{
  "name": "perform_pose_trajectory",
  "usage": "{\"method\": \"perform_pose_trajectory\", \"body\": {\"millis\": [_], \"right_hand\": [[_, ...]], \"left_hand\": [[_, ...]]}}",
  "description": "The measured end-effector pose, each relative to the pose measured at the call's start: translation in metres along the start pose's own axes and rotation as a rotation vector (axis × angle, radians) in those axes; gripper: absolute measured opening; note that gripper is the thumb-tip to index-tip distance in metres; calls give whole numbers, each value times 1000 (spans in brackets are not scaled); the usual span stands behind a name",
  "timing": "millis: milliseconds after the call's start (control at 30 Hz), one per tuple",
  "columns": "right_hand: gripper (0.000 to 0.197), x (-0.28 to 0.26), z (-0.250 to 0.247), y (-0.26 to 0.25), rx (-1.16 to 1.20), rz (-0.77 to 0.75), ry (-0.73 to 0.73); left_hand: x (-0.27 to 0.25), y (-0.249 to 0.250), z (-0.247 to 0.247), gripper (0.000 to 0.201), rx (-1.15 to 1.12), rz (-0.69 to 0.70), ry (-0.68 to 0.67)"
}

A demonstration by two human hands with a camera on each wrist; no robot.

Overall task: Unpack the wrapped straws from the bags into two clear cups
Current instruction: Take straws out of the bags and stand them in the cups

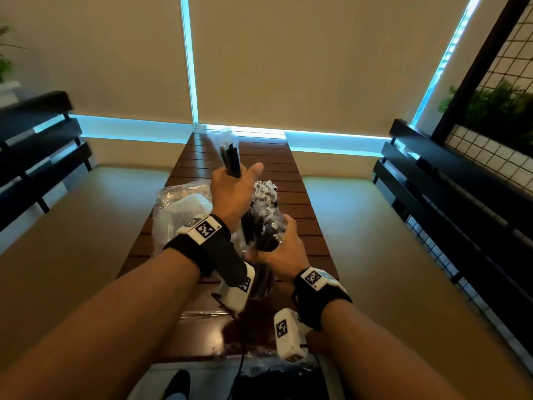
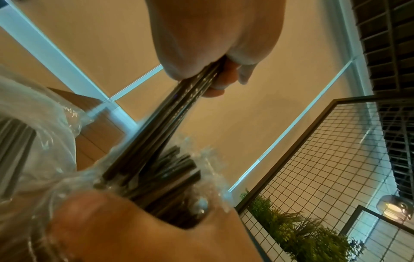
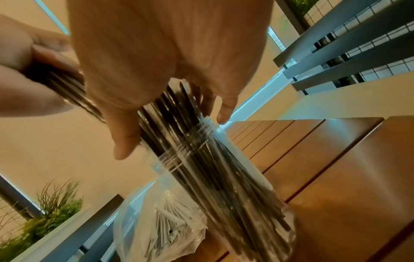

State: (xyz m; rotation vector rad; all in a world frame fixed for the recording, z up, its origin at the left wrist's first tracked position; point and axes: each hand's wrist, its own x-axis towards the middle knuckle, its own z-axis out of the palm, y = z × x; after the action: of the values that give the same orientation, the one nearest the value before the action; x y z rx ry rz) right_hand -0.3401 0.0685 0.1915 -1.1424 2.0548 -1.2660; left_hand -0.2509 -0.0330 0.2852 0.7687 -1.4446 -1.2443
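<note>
My left hand is raised over the wooden table and grips a bunch of black wrapped straws whose ends stick up past the fist. In the left wrist view that bunch runs down from my left hand toward the fuller bundle. My right hand wraps around the tops of the black straws standing in a clear cup. The right wrist view shows my right hand at the mouth of the cup, which is packed with straws.
A clear bag of white wrapped straws lies on the table to the left of the cup, also seen as the bag. Loose clear plastic lies near the front edge. Dark benches flank the table; a wire grid with plants stands at the right.
</note>
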Motion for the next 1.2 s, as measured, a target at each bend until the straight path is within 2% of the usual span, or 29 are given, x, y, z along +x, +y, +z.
{"method": "perform_pose_trajectory", "body": {"millis": [133, 233, 333, 433, 533, 633, 700, 767, 867, 933, 1033, 1100, 1200], "right_hand": [[101, 10, 7, -4, -52, -8, 6], [86, 17, 10, -5, -125, -33, 64], [58, 20, 15, -2, -156, -63, 100], [52, 21, 19, 5, -162, -73, 133], [55, 20, 21, 8, -179, -78, 148], [55, 20, 22, 7, -216, -71, 139], [55, 20, 21, 7, -242, -74, 130], [54, 20, 21, 7, -248, -77, 129], [52, 19, 21, 6, -219, -63, 123], [51, 17, 20, 5, -212, -63, 107], [50, 15, 16, 5, -225, -99, 59], [48, 15, 13, 6, -234, -103, 33], [48, 15, 10, 5, -234, -94, 2]], "left_hand": [[0, -16, 7, 36, -25, -36, -35], [-10, -43, 5, 38, 26, -64, -126], [-21, -80, -4, 44, 170, -66, -210], [-22, -102, -11, 48, 349, -61, -250], [-19, -93, -15, 40, 535, 59, -223], [-15, -68, -20, 61, 507, 204, -118], [-10, -50, -23, 78, 480, 340, -127], [-4, -36, -20, 81, 535, 504, -237], [-7, -27, -13, 56, 824, 617, -459], [-13, -41, -15, 49, 949, 555, -561], [-21, -74, -26, 75, 1079, 374, -699], [-22, -87, -28, 89, 1121, 389, -716], [-20, -88, -28, 94, 1163, 398, -737]]}}
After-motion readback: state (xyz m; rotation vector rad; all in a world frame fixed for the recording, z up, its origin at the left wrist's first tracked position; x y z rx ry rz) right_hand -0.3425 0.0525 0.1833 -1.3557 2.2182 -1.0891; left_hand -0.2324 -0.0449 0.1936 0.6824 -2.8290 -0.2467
